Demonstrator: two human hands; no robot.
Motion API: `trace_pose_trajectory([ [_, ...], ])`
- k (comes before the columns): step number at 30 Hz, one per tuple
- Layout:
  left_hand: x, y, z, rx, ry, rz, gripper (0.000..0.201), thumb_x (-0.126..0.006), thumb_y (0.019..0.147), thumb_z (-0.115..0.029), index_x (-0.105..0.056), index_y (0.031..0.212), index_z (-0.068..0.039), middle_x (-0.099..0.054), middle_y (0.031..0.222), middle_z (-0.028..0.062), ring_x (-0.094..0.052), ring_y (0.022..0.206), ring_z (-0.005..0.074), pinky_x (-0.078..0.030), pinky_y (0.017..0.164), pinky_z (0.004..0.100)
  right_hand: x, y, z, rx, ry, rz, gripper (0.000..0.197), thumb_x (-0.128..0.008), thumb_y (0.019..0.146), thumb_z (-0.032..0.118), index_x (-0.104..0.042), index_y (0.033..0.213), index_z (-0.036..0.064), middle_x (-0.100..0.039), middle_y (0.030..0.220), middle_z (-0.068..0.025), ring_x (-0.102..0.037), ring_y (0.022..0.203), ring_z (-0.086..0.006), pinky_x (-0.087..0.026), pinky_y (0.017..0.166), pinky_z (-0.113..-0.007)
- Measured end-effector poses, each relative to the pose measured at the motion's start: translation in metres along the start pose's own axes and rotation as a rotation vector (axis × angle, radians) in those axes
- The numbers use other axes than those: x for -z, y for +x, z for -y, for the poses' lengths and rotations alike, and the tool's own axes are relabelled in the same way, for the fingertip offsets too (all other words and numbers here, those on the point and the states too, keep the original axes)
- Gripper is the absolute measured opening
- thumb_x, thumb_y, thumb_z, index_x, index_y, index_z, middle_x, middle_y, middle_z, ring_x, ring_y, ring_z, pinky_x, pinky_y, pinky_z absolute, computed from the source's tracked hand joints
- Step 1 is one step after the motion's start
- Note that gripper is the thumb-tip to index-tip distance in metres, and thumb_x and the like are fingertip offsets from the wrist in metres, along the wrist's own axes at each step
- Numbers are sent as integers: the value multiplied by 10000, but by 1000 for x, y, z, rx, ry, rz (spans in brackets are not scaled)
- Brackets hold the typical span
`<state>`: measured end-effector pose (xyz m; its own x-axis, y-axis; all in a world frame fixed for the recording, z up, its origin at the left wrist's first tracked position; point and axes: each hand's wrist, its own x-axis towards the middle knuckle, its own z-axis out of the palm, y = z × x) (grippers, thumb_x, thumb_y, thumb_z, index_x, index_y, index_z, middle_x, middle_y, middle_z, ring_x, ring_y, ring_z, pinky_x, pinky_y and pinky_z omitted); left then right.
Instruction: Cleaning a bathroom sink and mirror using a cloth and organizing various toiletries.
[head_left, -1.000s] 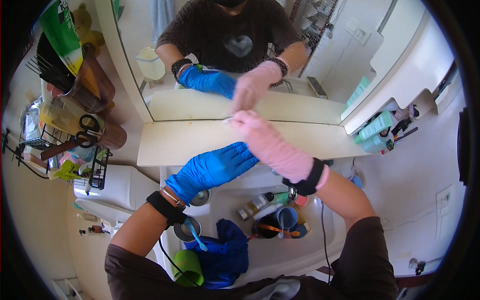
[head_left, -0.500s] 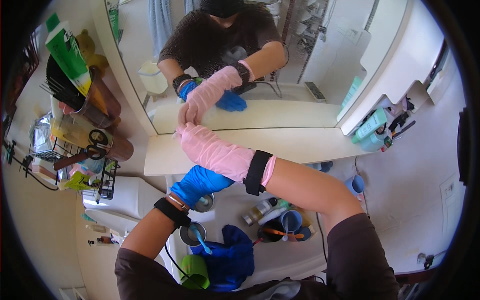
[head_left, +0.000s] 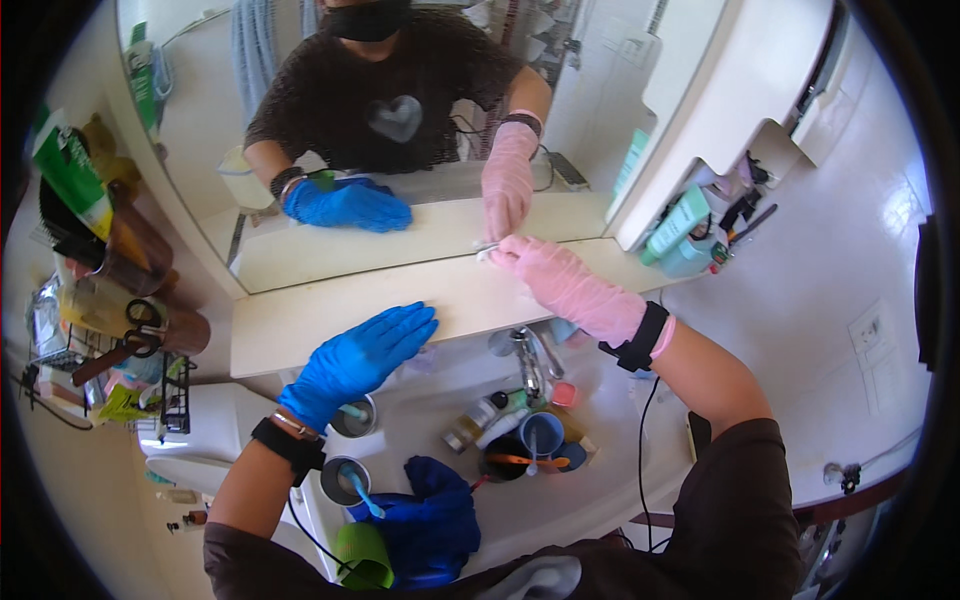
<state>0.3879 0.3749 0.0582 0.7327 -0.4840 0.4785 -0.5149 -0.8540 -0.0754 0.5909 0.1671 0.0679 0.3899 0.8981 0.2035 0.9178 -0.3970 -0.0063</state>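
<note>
My right hand (head_left: 560, 280), in a pink glove, is closed with its fingertips pinched at the seam where the mirror (head_left: 400, 170) meets the cream shelf (head_left: 370, 305). From the pinch sticks out a small white piece (head_left: 487, 250), too small to name for certain. My left hand (head_left: 360, 360) wears a blue glove and lies flat, fingers stretched out, at the shelf's front edge; nothing is in it. Both gloved hands show again as reflections in the mirror.
Below the shelf, the sink (head_left: 590, 490) holds a blue cup (head_left: 541, 433), bottles and an orange toothbrush (head_left: 515, 460). Nearby lie a dark blue cloth (head_left: 430, 530), a green cup (head_left: 362, 555) and a chrome faucet (head_left: 528, 365). Scissors (head_left: 143, 328) hang at left; tubes (head_left: 678, 222) stand at right.
My right hand has slid rightward along the mirror's bottom edge, uncrossing from over my left arm. My left hand, partly hidden before, now shows fully on the shelf. The view has shifted slightly.
</note>
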Motion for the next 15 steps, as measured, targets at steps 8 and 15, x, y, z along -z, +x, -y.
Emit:
trace_pose_trajectory([
  [8,0,3,-3,65,19,49,471,-601,742,-82,-497,1201,-65,-526,1200,88,-528,1081,254,-448,902,327,22,-66,-80,-210,-252,-1,246,-413,887,231,-543,1028,76,-553,923,-152,-561,862,-292,-452,759,-401],
  [15,-2,1,-2,47,3,15,472,-595,741,-76,-497,1201,-53,-519,1207,102,-523,1089,254,-447,903,328,26,-63,-77,-541,-346,85,262,-457,817,126,-550,1035,12,-553,982,-158,-560,922,-302,-462,784,-356],
])
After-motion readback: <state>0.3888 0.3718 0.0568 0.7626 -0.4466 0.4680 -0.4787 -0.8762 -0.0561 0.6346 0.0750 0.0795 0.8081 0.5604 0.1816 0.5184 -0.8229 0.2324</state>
